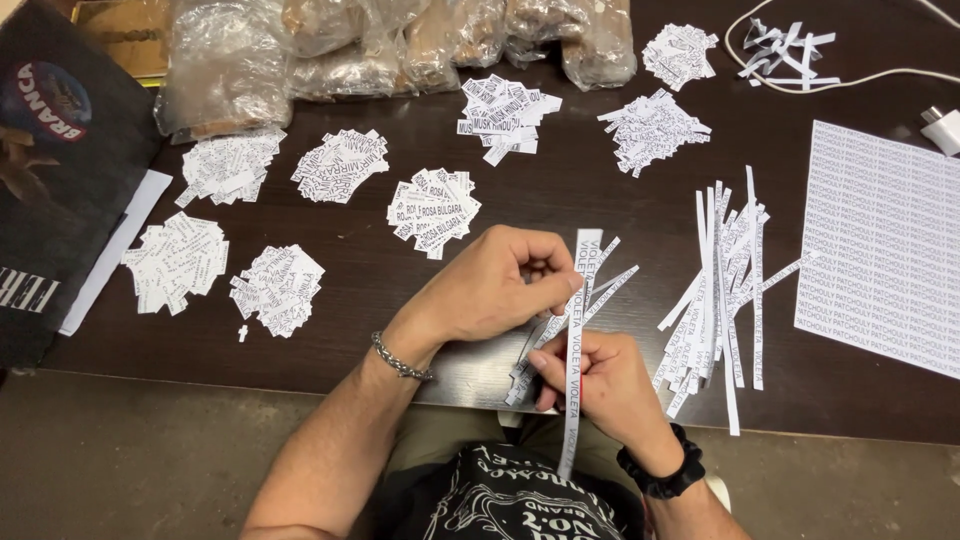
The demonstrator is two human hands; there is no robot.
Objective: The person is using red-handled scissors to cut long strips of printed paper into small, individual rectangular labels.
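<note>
My left hand point(495, 285) pinches the upper end of a long white printed paper strip point(575, 345) between thumb and fingers. My right hand point(600, 385) grips the same strip lower down, along with a few more strips that fan out behind it. The strip runs upright from the tabletop down past the table's front edge. A silver chain bracelet is on my left wrist and a black beaded band on my right. A loose heap of long cut strips point(725, 290) lies just right of my hands on the dark wooden table point(600, 190).
Several piles of small cut paper labels point(435, 210) are spread over the table's left and middle. A printed sheet point(880, 240) lies at the right. Clear plastic bags point(380, 45) line the back, a dark bag point(60, 160) is at left, and a white cable with a plug point(940, 130) is at back right.
</note>
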